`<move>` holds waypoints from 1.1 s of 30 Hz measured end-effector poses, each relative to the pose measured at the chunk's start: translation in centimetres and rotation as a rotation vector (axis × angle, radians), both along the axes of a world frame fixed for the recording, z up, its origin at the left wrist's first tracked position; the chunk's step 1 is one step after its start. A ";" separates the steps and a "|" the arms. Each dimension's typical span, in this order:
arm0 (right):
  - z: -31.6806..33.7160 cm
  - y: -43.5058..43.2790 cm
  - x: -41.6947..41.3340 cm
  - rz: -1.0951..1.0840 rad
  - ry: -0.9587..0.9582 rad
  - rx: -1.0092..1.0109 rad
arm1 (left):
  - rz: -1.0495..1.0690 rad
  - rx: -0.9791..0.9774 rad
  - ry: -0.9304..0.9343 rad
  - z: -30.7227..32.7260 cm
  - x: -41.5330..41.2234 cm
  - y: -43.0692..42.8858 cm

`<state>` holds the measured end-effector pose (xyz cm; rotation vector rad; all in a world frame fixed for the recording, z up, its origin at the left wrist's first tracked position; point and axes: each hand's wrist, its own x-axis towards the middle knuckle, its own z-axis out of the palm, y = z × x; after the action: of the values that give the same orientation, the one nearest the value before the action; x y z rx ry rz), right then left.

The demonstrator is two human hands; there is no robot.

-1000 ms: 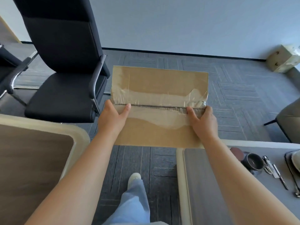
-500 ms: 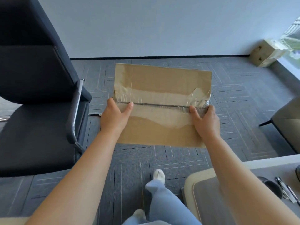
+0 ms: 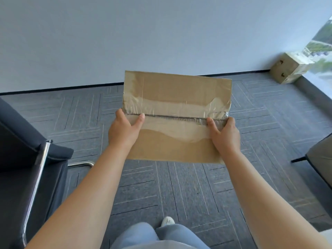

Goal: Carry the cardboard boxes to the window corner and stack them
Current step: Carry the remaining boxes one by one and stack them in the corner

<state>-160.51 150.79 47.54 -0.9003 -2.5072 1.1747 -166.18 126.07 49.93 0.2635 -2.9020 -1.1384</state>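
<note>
Two thumbs [image 3: 140, 119]: pressed flat on the glossy taped seam [image 3: 172, 117], one at each end; the other fingers are hidden beneath, so I can't tell their spread.
Left hand [image 3: 124, 131], right hand [image 3: 224, 135]: each holds one end of the carried box [image 3: 177, 94].
Carried box: in the air, well short of the corner box [image 3: 287, 69].
Taped seam: slick and wrinkled; I reckon a thumb could slide and the box tilt or drop.
Grey chair [image 3: 321, 159]: nearer than the corner box, beside the path; it might clip a corner.

No legible text; dark marks on far box [image 3: 285, 71] perhaps symbols.
</note>
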 end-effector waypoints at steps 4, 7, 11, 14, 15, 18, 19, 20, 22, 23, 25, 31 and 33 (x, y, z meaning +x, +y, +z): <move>0.6 3.3 -5.8 -0.037 -0.013 0.000 | -0.046 0.008 -0.003 0.3 -6.8 3.6; 0.5 6.0 -10.2 -0.083 -0.014 0.003 | -0.087 0.014 -0.013 0.2 -12.6 6.6; 0.1 9.5 -16.8 -0.169 -0.010 0.021 | -0.182 0.014 -0.007 -0.4 -21.1 10.7; -0.1 11.8 -22.2 -0.239 0.010 0.008 | -0.266 0.006 0.016 -0.4 -28.2 13.8; 0.0 12.5 -23.9 -0.266 0.012 0.003 | -0.292 -0.004 0.021 -0.3 -30.6 14.8; 0.2 14.8 -28.6 -0.343 0.007 -0.008 | -0.369 -0.018 0.035 0.1 -37.4 18.2; 0.3 15.6 -29.9 -0.371 0.010 -0.011 | -0.399 -0.014 0.040 0.2 -39.3 19.5; 0.4 16.5 -31.0 -0.400 0.012 -0.011 | -0.427 -0.011 0.041 0.3 -41.1 20.8; 0.5 18.5 -32.8 -0.449 0.007 -0.013 | -0.476 -0.006 0.025 0.2 -44.1 23.6; 0.5 19.6 -33.6 -0.473 0.003 -0.013 | -0.499 -0.002 0.021 0.2 -45.3 25.1; 0.4 21.9 -35.0 -0.521 -0.008 -0.010 | -0.546 -0.001 0.022 -0.1 -47.6 28.0; -0.5 30.3 -39.5 -0.601 -0.012 -0.018 | -0.632 -0.002 0.022 -1.0 -53.5 38.1; -0.7 33.8 -41.2 -0.604 0.008 -0.034 | -0.637 -0.012 0.024 -1.2 -55.3 41.7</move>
<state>-201.72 184.62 46.86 -1.5095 -1.9789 1.0033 -221.52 167.79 48.73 -0.7201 -3.0462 -1.1502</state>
